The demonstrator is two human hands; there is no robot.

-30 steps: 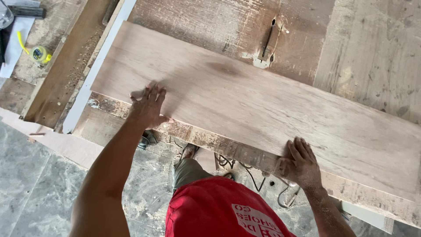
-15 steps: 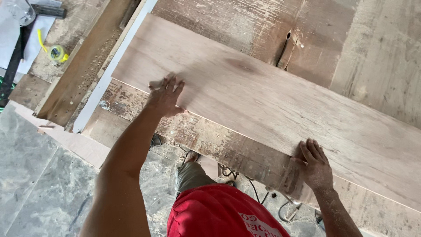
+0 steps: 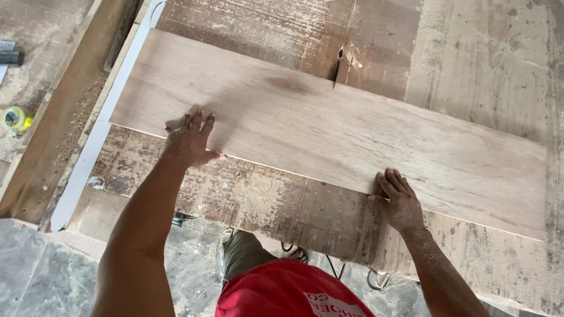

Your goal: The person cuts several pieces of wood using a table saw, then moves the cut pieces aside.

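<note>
Plywood board (image 3: 329, 135), long and pale, lies flat across the worn bench (image 3: 258, 199), running from the left side toward the right edge. Its far edge meets the saw blade (image 3: 339, 58) that stands in a slot near the bench's far side. The left hand (image 3: 189, 140) rests flat on the board's near left corner, fingers spread and pressing down. The right hand (image 3: 398, 199) sits at the board's near edge further right, fingers together and laid on the wood. A white fence rail (image 3: 100, 126) runs along the bench's left edge, just beside the board's end. A yellow tape measure (image 3: 14, 119) lies well apart beyond the rail.
</note>
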